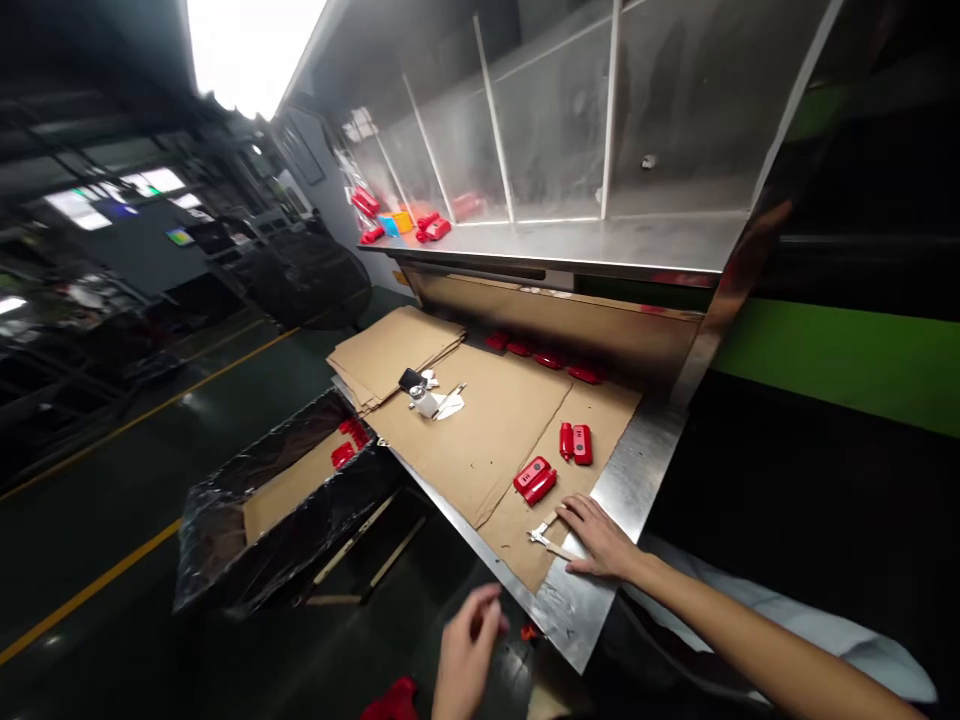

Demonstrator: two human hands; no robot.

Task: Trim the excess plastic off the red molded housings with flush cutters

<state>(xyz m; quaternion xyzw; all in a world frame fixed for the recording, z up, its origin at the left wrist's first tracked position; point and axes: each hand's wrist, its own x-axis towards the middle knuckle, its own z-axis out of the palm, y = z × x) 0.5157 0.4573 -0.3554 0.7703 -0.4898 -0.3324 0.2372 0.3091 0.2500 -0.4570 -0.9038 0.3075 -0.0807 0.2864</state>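
My right hand (598,540) is at the near edge of the bench, its fingers and thumb around the handles of a pair of nippers (538,535). The nippers lie on the brown cardboard with handles spread, jaws pointing left. Just beyond them are two pairs of red plastic housings (535,481), the other pair of housings (576,443) farther right. My left hand (466,655) hovers in front of the bench edge, slightly blurred. Its fingers are loosely curled, with a gap to the thumb, and nothing shows in it.
More red parts (547,359) line the bench's back. Stacked cardboard sheets (397,350) lie at the left, near a small white bottle (424,401). A bin lined with black plastic (217,510) holds red parts on the left. Above runs a metal shelf (585,245).
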